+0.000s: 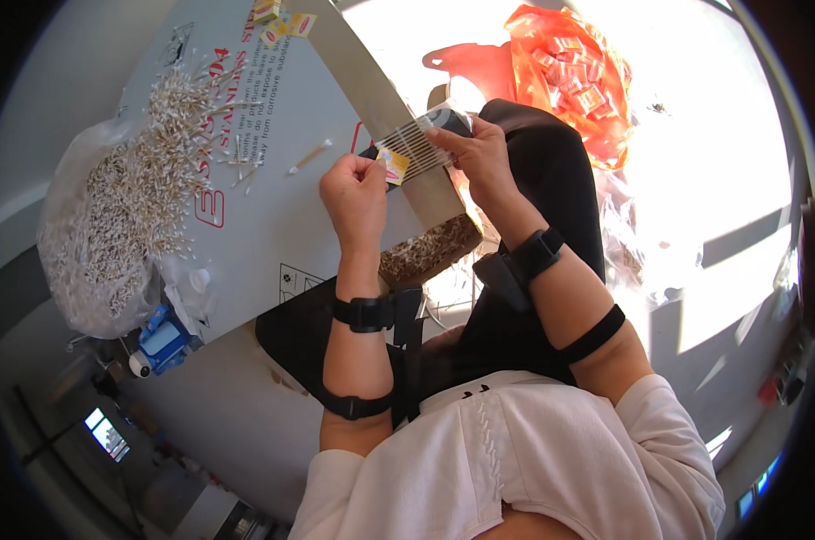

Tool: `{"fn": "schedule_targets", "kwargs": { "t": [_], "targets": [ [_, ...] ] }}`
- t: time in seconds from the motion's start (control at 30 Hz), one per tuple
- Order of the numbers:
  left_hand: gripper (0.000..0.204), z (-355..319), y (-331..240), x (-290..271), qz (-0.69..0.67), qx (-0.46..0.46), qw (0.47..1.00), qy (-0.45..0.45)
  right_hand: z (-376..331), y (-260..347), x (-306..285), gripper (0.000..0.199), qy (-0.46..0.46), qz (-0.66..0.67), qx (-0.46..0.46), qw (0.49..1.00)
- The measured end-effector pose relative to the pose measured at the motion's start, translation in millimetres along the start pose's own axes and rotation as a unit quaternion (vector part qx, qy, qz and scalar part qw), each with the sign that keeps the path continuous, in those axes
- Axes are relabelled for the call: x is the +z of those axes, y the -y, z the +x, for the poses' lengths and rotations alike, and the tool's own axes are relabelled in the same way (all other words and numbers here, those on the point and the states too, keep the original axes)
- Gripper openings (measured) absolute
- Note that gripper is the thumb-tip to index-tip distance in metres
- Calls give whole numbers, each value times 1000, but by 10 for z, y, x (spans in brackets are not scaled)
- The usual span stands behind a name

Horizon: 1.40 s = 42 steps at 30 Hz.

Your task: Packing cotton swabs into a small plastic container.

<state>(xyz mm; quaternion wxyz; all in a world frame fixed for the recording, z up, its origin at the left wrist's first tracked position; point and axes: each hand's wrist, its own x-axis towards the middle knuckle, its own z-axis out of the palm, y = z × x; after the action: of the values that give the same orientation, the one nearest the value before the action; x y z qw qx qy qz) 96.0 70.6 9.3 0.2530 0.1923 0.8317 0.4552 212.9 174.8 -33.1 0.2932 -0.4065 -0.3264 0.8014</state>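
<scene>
Between my hands is a clear flat packet (pixel 423 147) with a row of thin cotton swabs showing through it. My left hand (pixel 353 193) is closed at its left end, thumb and fingers pressed together beside a small yellow card (pixel 393 166). At the other end my right hand (pixel 487 164) pinches the packet near a dark patch. The packet is tilted, its right end farther away, above the table's edge. A few loose swabs (pixel 310 157) lie on the table left of my left hand. Whether the card is inside the packet or on top of it, I cannot tell.
A large heap of cotton swabs (pixel 146 184) spills from a clear bag on the film-covered table (pixel 290 211). Small yellow packs (pixel 281 25) lie at the far edge. Below my hands, an open compartment (pixel 430 249) holds swabs. An orange bag (pixel 574 85) of packets stands right.
</scene>
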Motion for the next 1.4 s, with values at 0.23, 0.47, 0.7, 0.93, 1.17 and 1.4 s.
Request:
{"fn": "schedule_targets", "kwargs": {
  "t": [0.23, 0.47, 0.7, 0.93, 1.17, 1.4],
  "targets": [
    [15, 168, 15, -27, 64, 43, 997, 22, 19, -51, 19, 13, 1, 25, -17, 1000],
    [13, 180, -143, -94, -40, -85, 994, 59, -23, 31, 30, 7, -10, 42, 10, 999],
    [10, 228, -190, -120, -60, -166, 983, 53, -17, 19, 47, 7, -19, 33, 13, 999],
    [12, 244, -129, -43, 9, -83, 993, 79, -9, 2, 36, 7, -23, 35, 6, 999],
    [13, 249, -164, 146, 143, 41, 985, 92, -17, -10, 35, 9, -11, 29, -7, 1000],
    [16, 164, -167, 131, 183, 116, 974, 68, -21, 16, 36, 9, -13, 26, 1, 1000]
  ]
}}
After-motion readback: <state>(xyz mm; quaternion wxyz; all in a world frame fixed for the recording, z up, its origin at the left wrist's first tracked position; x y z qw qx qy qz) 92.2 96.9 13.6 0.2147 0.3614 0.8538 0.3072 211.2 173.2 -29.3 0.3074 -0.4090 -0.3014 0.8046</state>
